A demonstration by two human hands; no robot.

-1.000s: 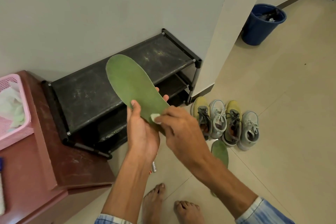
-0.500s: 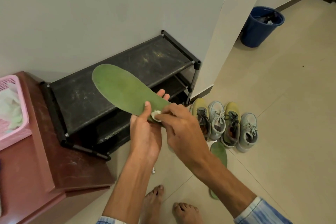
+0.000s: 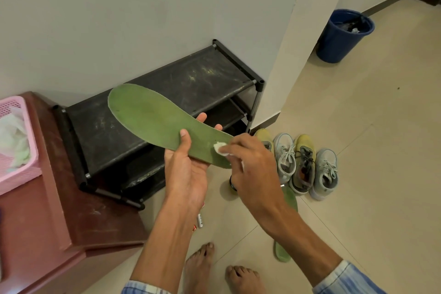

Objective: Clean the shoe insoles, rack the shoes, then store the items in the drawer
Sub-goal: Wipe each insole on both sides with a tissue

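Black shoe rack [image 3: 167, 93] first: any shoes on it yet?

No. The four shoes [image 3: 303, 162] stand in a row on the floor just beside its right end, so I'd judge racking not yet begun. The drawer step looks further off still.

And the green insole [image 3: 155, 124], where is it?

In the air over the rack. A second ago it stood nearly upright. Now it has tipped over to lie almost flat, with its toe swung out to the left. I take that as turning the face up to the wipe, so the cleaning is mid-way on this one.

The other insole [image 3: 286, 234]?

On the floor below the shoes, partly hidden by the right forearm. Whether it has been cleaned I cannot tell.

Hands?

The left hand [image 3: 188, 174] grips the raised insole near its heel half, thumb on top and fingers curled under the far edge. The right hand [image 3: 250, 164] pinches a small white wad [image 3: 220, 148] and presses it on the heel end, much where it was before.

Any writing or brand?

None I can read. The insole face is plain. A small tube [image 3: 200, 219] on the floor by the left wrist has markings, but they are too small to make out.
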